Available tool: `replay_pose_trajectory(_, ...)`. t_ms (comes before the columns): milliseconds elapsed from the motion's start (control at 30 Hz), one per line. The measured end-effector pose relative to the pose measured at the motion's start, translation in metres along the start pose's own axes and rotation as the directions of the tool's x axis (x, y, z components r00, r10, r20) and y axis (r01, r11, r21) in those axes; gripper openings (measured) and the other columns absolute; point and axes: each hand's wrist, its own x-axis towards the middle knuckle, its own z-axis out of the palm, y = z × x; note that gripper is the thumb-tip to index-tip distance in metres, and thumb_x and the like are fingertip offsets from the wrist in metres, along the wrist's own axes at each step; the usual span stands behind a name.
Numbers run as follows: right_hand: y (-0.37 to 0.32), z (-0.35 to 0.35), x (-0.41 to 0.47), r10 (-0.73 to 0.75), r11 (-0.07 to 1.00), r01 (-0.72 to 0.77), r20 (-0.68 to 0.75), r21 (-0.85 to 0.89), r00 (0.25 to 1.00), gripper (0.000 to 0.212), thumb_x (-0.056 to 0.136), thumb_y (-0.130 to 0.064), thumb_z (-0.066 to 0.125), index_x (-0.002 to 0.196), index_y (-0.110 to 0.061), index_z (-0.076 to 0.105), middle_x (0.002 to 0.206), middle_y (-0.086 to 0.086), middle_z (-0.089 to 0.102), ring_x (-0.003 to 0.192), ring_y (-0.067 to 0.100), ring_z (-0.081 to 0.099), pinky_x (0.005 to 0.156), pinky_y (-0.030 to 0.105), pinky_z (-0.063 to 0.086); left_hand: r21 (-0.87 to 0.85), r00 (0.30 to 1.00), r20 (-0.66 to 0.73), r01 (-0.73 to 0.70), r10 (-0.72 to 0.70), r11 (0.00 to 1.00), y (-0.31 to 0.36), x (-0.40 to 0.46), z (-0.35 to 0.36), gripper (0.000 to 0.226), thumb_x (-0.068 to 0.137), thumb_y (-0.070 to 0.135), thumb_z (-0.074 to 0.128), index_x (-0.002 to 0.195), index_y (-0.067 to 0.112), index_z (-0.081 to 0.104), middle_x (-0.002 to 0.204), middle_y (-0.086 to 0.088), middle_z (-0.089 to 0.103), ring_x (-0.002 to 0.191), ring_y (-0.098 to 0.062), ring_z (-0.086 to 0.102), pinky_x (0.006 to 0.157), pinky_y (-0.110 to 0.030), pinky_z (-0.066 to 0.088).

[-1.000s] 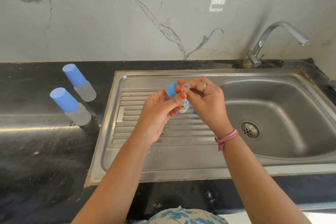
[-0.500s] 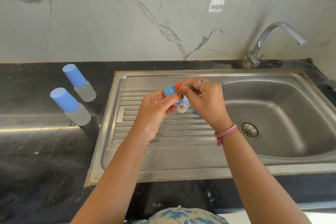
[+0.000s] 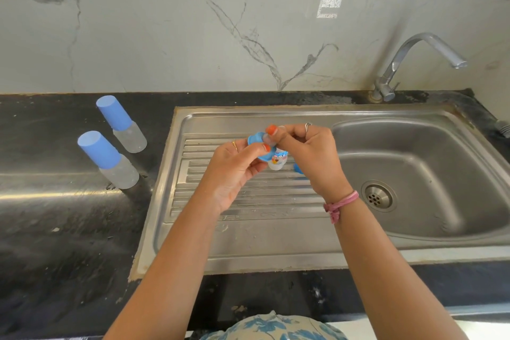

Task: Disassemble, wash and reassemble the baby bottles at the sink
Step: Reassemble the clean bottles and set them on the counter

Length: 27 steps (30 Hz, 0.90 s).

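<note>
Over the sink's drainboard (image 3: pixel 248 196) my left hand (image 3: pixel 237 165) pinches a blue screw ring (image 3: pixel 256 139) between thumb and fingers. My right hand (image 3: pixel 309 152) pinches a clear teat (image 3: pixel 277 135) at the ring's top. Just below them shows a small clear bottle body (image 3: pixel 277 164) with a colourful label; I cannot tell whether a hand holds it or it stands on the drainboard. A blue piece (image 3: pixel 298 168) peeks out behind my right hand. Two capped baby bottles, the nearer bottle (image 3: pixel 110 160) and the farther bottle (image 3: pixel 121 124), stand on the dark counter to the left.
The steel sink basin (image 3: pixel 414 174) with its drain (image 3: pixel 378 196) lies to the right under a chrome tap (image 3: pixel 408 58). Black counter (image 3: pixel 55 229) surrounds the sink, and a marble wall rises behind it.
Both hands have shifted slightly left and lower with the ring. My right fingers have worked on the teat at the ring's top. The two bottles on the counter have not moved.
</note>
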Motion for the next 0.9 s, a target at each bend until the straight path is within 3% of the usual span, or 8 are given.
replay_pose_trajectory(100, -0.005, -0.014, 0.001, 0.071, 0.995, -0.053, 0.222, -0.084, 0.972, 0.026, 0.078, -0.023, 0.079, 0.103, -0.019, 0.074, 0.1, -0.001, 0.073, 0.092, 0.023, 0.071, 0.086, 0.049, 0.056, -0.043, 0.99, 0.05, 0.134, -0.132, 0.99, 0.004, -0.001, -0.008, 0.011, 0.092, 0.011, 0.057, 0.091, 0.009, 0.068, 0.078, -0.001, 0.067, 0.073, -0.009, 0.059, 0.066, -0.02, 0.053)
replay_pose_trajectory(200, -0.008, -0.02, 0.001, -0.041, 0.964, 0.143, 0.405, -0.225, 0.913, 0.033, 0.075, -0.024, 0.078, 0.108, -0.024, 0.07, 0.113, -0.005, 0.066, 0.102, 0.011, 0.066, 0.092, 0.032, 0.054, -0.076, 0.965, 0.115, 0.246, -0.236, 0.966, 0.011, -0.003, -0.014, 0.013, 0.093, 0.015, 0.053, 0.089, 0.01, 0.064, 0.069, -0.001, 0.062, 0.058, -0.007, 0.052, 0.056, -0.019, 0.05)
replay_pose_trajectory(300, -0.007, -0.016, -0.004, -0.083, 0.99, 0.12, 0.396, -0.07, 0.914, 0.034, 0.078, -0.02, 0.073, 0.112, -0.016, 0.068, 0.11, -0.001, 0.063, 0.101, 0.012, 0.066, 0.089, 0.029, 0.055, 0.017, 0.94, 0.169, 0.297, -0.295, 0.955, 0.018, -0.004, -0.019, 0.011, 0.089, 0.02, 0.057, 0.092, 0.011, 0.062, 0.065, -0.001, 0.055, 0.052, -0.006, 0.046, 0.049, -0.017, 0.046)
replay_pose_trajectory(400, -0.01, -0.012, -0.009, -0.09, 0.996, 0.076, 0.362, 0.054, 0.928, 0.037, 0.078, -0.016, 0.07, 0.115, -0.011, 0.066, 0.107, 0.005, 0.062, 0.099, 0.01, 0.066, 0.087, 0.025, 0.055, 0.023, 0.933, 0.194, 0.304, -0.302, 0.953, 0.018, -0.004, -0.019, 0.028, 0.076, 0.03, 0.065, 0.096, 0.011, 0.063, 0.067, -0.002, 0.055, 0.053, -0.007, 0.046, 0.049, -0.017, 0.047)
replay_pose_trajectory(600, 0.0, -0.005, -0.012, -0.153, 0.973, 0.181, 0.189, -0.145, 0.97, 0.018, 0.085, -0.01, 0.071, 0.101, -0.002, 0.073, 0.101, -0.002, 0.067, 0.091, 0.005, 0.068, 0.079, 0.017, 0.054, -0.066, 0.954, 0.202, 0.237, -0.22, 0.969, 0.006, -0.006, -0.016, 0.026, 0.068, 0.036, 0.074, 0.086, 0.017, 0.078, 0.081, 0.001, 0.065, 0.067, -0.006, 0.055, 0.065, -0.019, 0.053)
replay_pose_trajectory(700, 0.005, -0.004, -0.013, -0.245, 0.926, 0.265, 0.103, -0.27, 0.964, 0.015, 0.085, -0.014, 0.072, 0.094, -0.002, 0.074, 0.097, -0.003, 0.069, 0.084, 0.004, 0.068, 0.072, 0.016, 0.055, -0.094, 0.98, 0.095, 0.184, -0.175, 0.978, -0.001, -0.007, -0.011, 0.029, 0.067, 0.03, 0.076, 0.091, 0.014, 0.07, 0.083, 0.0, 0.065, 0.071, -0.008, 0.056, 0.067, -0.02, 0.054)
replay_pose_trajectory(800, 0.002, -0.006, -0.014, -0.204, 0.943, 0.23, 0.129, -0.241, 0.97, 0.012, 0.086, -0.016, 0.072, 0.094, -0.007, 0.072, 0.1, -0.008, 0.068, 0.089, 0.006, 0.069, 0.077, 0.021, 0.057, -0.096, 0.989, 0.052, 0.146, -0.142, 0.985, -0.005, -0.008, -0.011, 0.028, 0.065, 0.029, 0.077, 0.087, 0.015, 0.069, 0.082, -0.001, 0.065, 0.07, -0.008, 0.057, 0.067, -0.02, 0.054)
replay_pose_trajectory(900, -0.004, -0.014, -0.013, -0.127, 0.962, 0.187, 0.284, -0.197, 0.95, 0.024, 0.084, -0.028, 0.067, 0.104, -0.015, 0.07, 0.107, -0.011, 0.062, 0.099, 0.008, 0.066, 0.085, 0.027, 0.056, -0.056, 0.985, 0.077, 0.157, -0.153, 0.986, -0.003, -0.011, -0.013, 0.023, 0.065, 0.026, 0.076, 0.083, 0.013, 0.069, 0.079, -0.002, 0.068, 0.068, -0.009, 0.059, 0.064, -0.019, 0.055)
